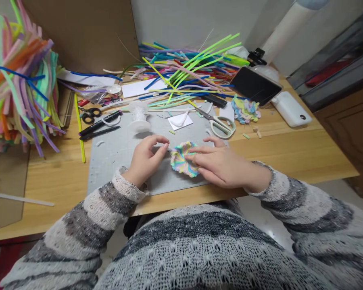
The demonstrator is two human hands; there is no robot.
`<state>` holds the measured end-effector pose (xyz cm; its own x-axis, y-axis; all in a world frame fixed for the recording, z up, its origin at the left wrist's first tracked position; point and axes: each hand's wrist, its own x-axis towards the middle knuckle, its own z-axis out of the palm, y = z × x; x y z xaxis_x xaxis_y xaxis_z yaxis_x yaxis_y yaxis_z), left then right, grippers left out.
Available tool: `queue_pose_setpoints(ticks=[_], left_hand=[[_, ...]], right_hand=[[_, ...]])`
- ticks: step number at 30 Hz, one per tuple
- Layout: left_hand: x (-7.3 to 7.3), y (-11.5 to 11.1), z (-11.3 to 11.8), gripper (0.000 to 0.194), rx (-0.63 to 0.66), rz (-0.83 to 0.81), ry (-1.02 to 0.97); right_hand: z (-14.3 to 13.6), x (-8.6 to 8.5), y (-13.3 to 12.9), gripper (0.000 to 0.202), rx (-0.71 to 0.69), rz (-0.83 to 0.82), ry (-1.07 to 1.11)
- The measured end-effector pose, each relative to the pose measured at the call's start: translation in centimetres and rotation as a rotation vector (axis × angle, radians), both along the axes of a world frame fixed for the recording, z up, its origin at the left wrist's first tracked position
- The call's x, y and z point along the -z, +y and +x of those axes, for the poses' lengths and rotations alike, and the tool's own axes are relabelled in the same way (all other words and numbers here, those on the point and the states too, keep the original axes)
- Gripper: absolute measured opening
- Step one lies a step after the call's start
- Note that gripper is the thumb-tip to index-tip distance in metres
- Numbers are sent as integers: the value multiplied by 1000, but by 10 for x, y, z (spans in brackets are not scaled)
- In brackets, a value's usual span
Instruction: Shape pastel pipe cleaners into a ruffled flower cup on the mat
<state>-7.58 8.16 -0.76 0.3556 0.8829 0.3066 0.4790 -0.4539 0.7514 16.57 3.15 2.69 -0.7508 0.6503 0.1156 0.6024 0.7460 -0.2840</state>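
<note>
1. Pale wooden tabletop [290,149] stretches below a light wall [181,18], with a grey mat [116,159] lying along its near edge.
2. On the left hand [147,157], thumb and index finger curve toward each other just beside the ruffled disc [182,161] — whether they pinch anything thin, I cannot tell.
3. Fingers of the right hand [222,163] are extended and slightly spread, tips resting on the disc's right part, thumb by its near edge; they do not look closed around it.
4. That disc lies on the mat between the two hands, its rim wavy, its pastel bands of pink, yellow and blue running in toward the middle.
5. As for progress, the round body looks formed and frilled, so most of its shaping seems done; whether its centre is fastened is hidden by the fingers. A similar ruffled piece [245,110] lies farther back, apparently as far along.
6. Just beyond the hands sit a spool [139,117], a white card [180,121] and pale-handled scissors [222,127], with small offcuts [246,136] to the right.
7. Farther out — a heap of fuzzy stems [193,68] at the back, a thick bundle [21,88] at the left, and a dark-screened phone [256,86] at the right. Plenty of material remains loose.
</note>
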Motion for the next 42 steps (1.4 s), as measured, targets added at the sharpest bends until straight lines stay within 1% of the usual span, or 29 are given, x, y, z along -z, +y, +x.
queue_pose_setpoints(ticks=[4, 7, 10, 12, 14, 17, 20, 22, 23, 24, 25, 26, 27, 28, 29, 30, 32, 34, 36, 39, 42], left_hand=[[7, 2, 3, 12, -1, -97, -30], [10, 0, 7, 12, 33, -141, -57], [11, -2, 12, 13, 78, -185, -38], [12, -3, 16, 18, 111, -195, -17], [12, -4, 19, 26, 141, -195, -13], [12, -8, 19, 38, 166, -196, -13], [7, -13, 13, 37, 149, -192, 26], [0, -16, 6, 36, 144, -117, 46], [-4, -16, 2, 40, 164, -36, 63], [-7, -15, -1, 50, 242, 67, 95], [-9, -13, -4, 58, 346, 167, 157], [-10, -10, -6, 59, 429, 248, 241], [-11, -7, -7, 52, 472, 309, 319], [-10, -4, -7, 39, 493, 351, 386], [-9, -1, -6, 27, 504, 381, 439], [-8, 0, -5, 21, 512, 403, 475], [-7, -1, -2, 18, 549, 447, 519], [-8, -6, 1, 13, 587, 493, 550], [-8, -15, 5, 11, 604, 515, 583], [-6, -26, 8, 12, 579, 496, 607], [-1, -32, 9, 13, 542, 455, 551]], right_hand=[[-11, 4, -1, 29, -12, -8, -117], [-15, 1, 1, 26, -19, -2, -170], [-17, -3, 6, 24, -33, -24, -212], [-17, -5, 10, 23, -50, -43, -232], [-17, -6, 14, 21, -71, -52, -240], [-15, -8, 19, 21, -133, -28, -235], [-11, -7, 19, 25, -190, 61, -200], [-10, -2, 13, 31, -157, 133, -153], [-11, 1, 8, 35, -110, 163, -123], [-13, 5, 3, 37, -42, 187, -88], [-15, 9, -2, 38, 40, 202, -55], [-17, 14, -8, 38, 107, 201, -38], [-19, 19, -12, 35, 142, 194, -36], [-21, 23, -15, 28, 157, 190, -42], [-22, 26, -16, 19, 157, 194, -51], [-22, 29, -16, 17, 143, 201, -62], [-19, 31, -12, 22, 114, 223, -65], [-16, 32, -7, 23, 92, 235, -40], [-15, 31, -4, 23, 55, 231, -8], [-17, 32, -2, 24, -42, 232, 9], [-20, 33, 0, 25, -107, 261, 70]])
